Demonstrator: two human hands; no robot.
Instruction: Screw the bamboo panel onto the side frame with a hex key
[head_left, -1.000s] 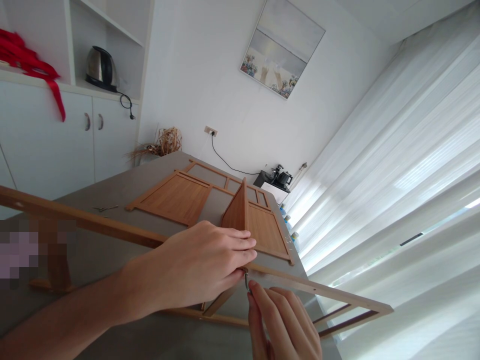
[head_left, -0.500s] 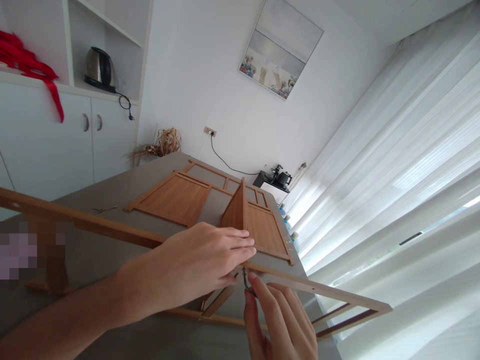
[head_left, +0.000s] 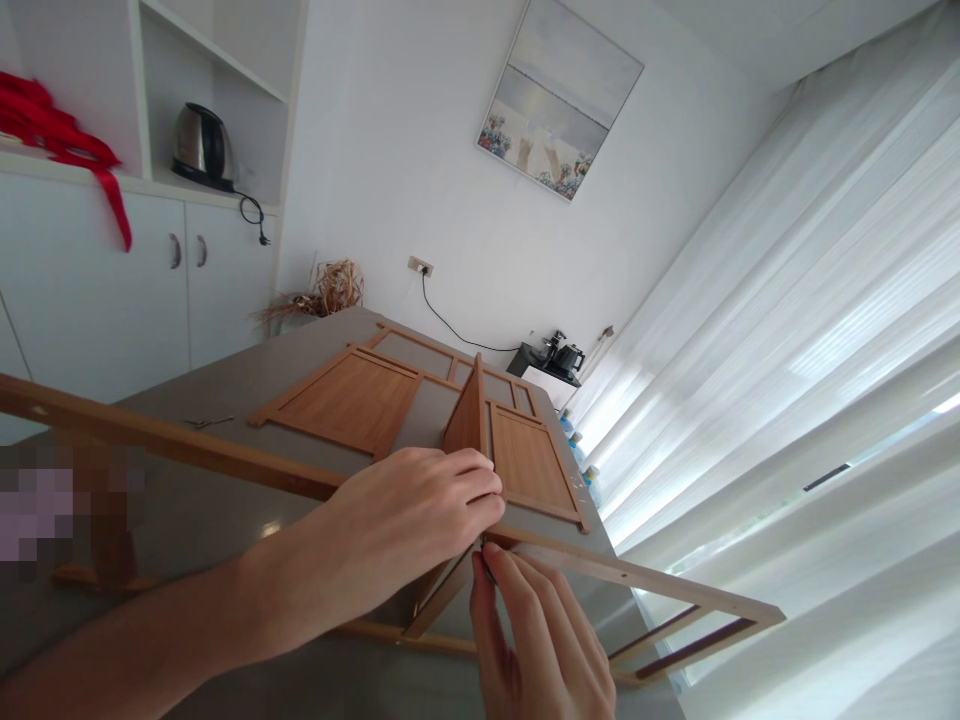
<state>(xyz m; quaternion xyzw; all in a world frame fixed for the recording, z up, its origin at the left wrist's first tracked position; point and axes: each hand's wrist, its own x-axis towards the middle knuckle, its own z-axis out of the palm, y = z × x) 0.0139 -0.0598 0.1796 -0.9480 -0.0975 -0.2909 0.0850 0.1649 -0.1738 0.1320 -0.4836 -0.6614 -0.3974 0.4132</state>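
A long wooden frame stands on its edge across the near side of the table. An upright wooden panel meets it near the middle and points away from me. My left hand is closed over this joint, its fingers curled round the wood and hiding part of it. Just below, my right hand pinches a small, dark hex key between thumb and forefinger. The key's upper end is at the outer face of the rail; most of it is covered by my fingers.
Flat on the grey table lie a left slatted panel and a right slatted panel. Small metal pieces rest at the left. Bottles stand past the right edge, by the white curtain.
My left fingers have curled in tighter at the joint. My right hand has shifted slightly left, covering more of the hex key. The upright panel's top leans a little further left.
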